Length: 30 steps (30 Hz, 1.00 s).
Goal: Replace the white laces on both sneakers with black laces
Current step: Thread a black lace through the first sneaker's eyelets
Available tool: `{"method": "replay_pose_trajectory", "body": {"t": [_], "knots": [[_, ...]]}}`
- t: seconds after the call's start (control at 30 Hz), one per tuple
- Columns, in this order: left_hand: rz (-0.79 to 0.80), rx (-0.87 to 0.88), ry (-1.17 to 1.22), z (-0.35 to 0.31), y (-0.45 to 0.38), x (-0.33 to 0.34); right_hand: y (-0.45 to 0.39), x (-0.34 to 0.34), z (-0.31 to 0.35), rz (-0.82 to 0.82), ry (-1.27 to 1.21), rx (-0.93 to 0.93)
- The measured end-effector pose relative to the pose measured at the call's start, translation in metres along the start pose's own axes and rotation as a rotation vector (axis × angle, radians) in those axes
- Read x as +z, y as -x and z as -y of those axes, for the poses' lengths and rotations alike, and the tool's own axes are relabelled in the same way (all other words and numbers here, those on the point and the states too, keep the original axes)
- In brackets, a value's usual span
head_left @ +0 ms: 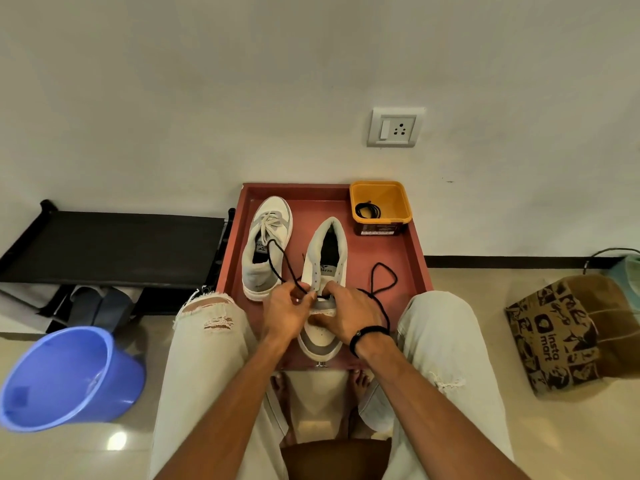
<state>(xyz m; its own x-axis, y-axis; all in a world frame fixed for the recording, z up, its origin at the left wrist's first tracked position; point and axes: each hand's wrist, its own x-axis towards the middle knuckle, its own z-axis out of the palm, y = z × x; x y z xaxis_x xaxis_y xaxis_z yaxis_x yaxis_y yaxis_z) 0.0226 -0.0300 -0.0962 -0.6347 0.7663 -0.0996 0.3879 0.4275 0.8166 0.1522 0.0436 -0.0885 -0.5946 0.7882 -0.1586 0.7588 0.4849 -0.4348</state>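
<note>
Two white and grey sneakers lie on a red tray [412, 251]. The left sneaker [266, 244] still carries its white lace. The right sneaker [325, 271] lies with its toe toward me and has no white lace. A black lace [381, 282] runs through its lower eyelets; one end loops left over the other shoe, the other loops right on the tray. My left hand [285, 311] pinches the lace at the eyelets. My right hand [349, 315] grips the sneaker's front and the lace there.
An orange tub [381, 206] holding another coiled black lace [367, 210] stands at the tray's back right corner. A blue bucket [69, 375] sits at the left, a dark shoe rack [114, 251] behind it, and a printed paper bag [568, 330] at the right.
</note>
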Motion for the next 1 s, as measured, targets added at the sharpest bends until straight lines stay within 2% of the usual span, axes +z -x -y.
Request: {"method": "replay_pose_trajectory", "body": {"t": [0.17,0.23,0.33,0.43,0.5,0.63,0.83,0.93,1.0], "knots": [[-0.048,0.145,-0.027,-0.002,-0.003,-0.007,0.001,0.001,0.001,0.009,-0.021,0.007],[-0.171,0.188,-0.01,-0.005,-0.004,-0.009,0.0,0.001,0.0,0.016,-0.039,0.009],[-0.388,0.126,0.193,-0.005,-0.008,-0.018,0.0,0.001,-0.001,0.025,-0.041,0.009],[-0.481,0.063,0.31,-0.003,-0.012,-0.025,-0.001,0.001,-0.001,0.017,-0.046,0.012],[-0.386,0.006,0.238,-0.006,-0.01,-0.024,-0.001,0.002,0.0,0.016,-0.051,0.012],[-0.009,-0.081,0.052,-0.006,0.0,-0.01,-0.001,0.0,0.0,0.013,-0.045,0.01],[-0.015,-0.181,0.062,0.002,0.002,0.002,0.001,-0.001,0.003,0.007,-0.052,0.017],[0.03,-0.1,0.024,0.002,0.004,0.0,0.001,0.0,0.003,0.009,-0.041,0.013],[0.054,0.0,-0.131,0.006,0.005,0.0,0.001,0.001,0.004,0.007,-0.033,0.013]]}}
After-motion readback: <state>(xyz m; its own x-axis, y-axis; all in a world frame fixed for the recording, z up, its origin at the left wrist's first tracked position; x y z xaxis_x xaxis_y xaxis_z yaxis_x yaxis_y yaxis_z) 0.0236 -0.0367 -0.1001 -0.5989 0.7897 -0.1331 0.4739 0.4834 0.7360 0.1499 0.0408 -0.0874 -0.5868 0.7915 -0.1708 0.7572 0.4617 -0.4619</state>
